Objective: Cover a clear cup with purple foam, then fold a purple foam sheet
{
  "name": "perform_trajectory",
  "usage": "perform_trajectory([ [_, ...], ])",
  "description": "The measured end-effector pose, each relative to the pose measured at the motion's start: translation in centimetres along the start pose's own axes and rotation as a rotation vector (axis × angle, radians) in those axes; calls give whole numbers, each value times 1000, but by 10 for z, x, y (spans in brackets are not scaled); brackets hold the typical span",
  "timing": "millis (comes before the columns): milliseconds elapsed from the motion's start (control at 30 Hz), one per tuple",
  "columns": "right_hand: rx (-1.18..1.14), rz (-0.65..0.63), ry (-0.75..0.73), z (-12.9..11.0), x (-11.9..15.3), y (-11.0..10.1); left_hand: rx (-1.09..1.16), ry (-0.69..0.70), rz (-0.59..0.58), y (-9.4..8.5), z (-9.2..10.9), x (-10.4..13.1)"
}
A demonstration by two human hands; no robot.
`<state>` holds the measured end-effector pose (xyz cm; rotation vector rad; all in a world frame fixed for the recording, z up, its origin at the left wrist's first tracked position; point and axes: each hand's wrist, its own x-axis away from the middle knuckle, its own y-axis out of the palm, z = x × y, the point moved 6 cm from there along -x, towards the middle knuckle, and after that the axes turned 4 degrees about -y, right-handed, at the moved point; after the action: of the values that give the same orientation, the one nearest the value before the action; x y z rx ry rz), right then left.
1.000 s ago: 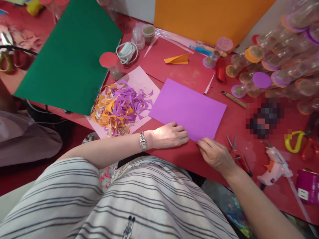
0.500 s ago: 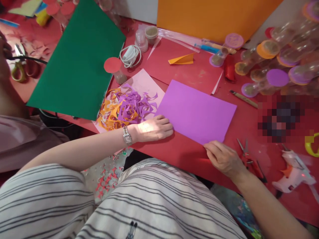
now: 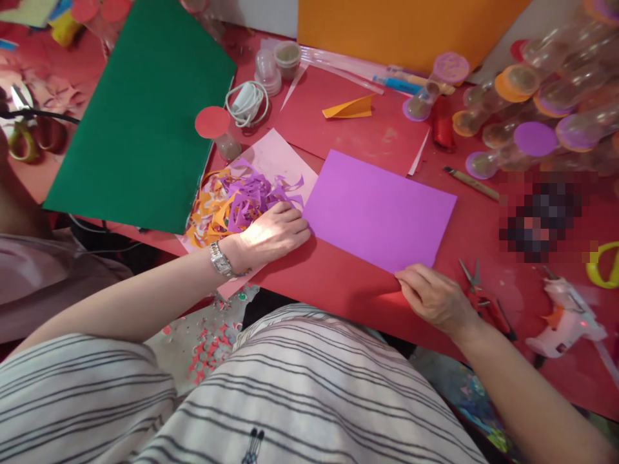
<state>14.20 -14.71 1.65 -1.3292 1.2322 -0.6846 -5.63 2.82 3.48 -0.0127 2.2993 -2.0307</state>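
A purple paper sheet [image 3: 382, 206] lies on the red table in front of me. My right hand [image 3: 435, 296] pinches its near edge close to the right corner, between thumb and fingers. Palm down, my left hand [image 3: 278, 235] rests with fingers stretched out beside the sheet's left corner, at the edge of a pile of purple and orange paper scraps [image 3: 251, 193]. That pile lies on a pale pink sheet [image 3: 275, 145]. My left hand's thumb is hidden.
A large green board [image 3: 145, 129] stands left; a co-worker's arm [image 3: 19, 193] is beyond it. Pliers [image 3: 483, 299] and a white glue gun [image 3: 565, 316] lie right. Clear bottles [image 3: 541, 138] are stacked behind. A folded orange strip [image 3: 349, 108] sits on red paper [image 3: 358, 138].
My left hand has slid left, away from the purple sheet and over the near edge of the scraps. My right hand keeps its pinch on the sheet.
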Motion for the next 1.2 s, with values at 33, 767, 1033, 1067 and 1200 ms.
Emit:
perform_trajectory([
  [33,-5,-9,10,0,0,0,-4,0,-10,0,0,1],
  [767,249,-12,157,21,2,-7,120,-32,-25,-4,9,-24],
  [1033,288,-80,126,18,4,-1,110,-70,-274,7,1,-35],
  [1067,287,-67,121,16,3,-2,89,-63,-284,6,1,-37],
  [1200,256,-25,123,15,-1,-9,48,3,-262,-5,2,-44],
])
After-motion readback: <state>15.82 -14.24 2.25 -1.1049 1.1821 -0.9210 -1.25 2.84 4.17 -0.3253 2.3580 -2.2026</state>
